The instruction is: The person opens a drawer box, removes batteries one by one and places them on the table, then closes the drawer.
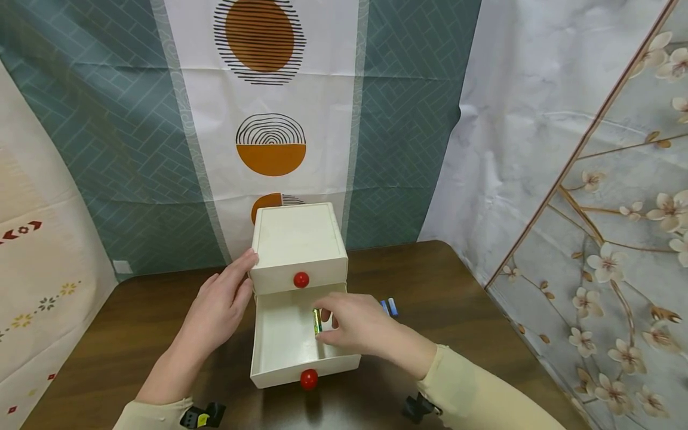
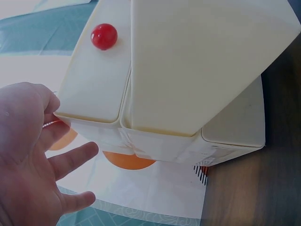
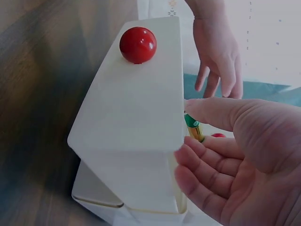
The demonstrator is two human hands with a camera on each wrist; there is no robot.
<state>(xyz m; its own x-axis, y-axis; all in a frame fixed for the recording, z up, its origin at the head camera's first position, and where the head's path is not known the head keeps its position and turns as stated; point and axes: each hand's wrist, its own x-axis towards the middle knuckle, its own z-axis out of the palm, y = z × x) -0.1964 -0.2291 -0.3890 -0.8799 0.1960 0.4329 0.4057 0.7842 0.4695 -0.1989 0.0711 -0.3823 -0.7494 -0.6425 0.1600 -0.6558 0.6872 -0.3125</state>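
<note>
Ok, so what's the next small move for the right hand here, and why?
I'd probably lower the battery onto the floor of the open lower drawer: the right hand pinches it there, and the left hand touches the cabinet near its upper left edge. These views don't settle whether it's going in or out.

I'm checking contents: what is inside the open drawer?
One battery, held by the right hand, in or just above the open drawer; what lies beneath that hand is covered.
</note>
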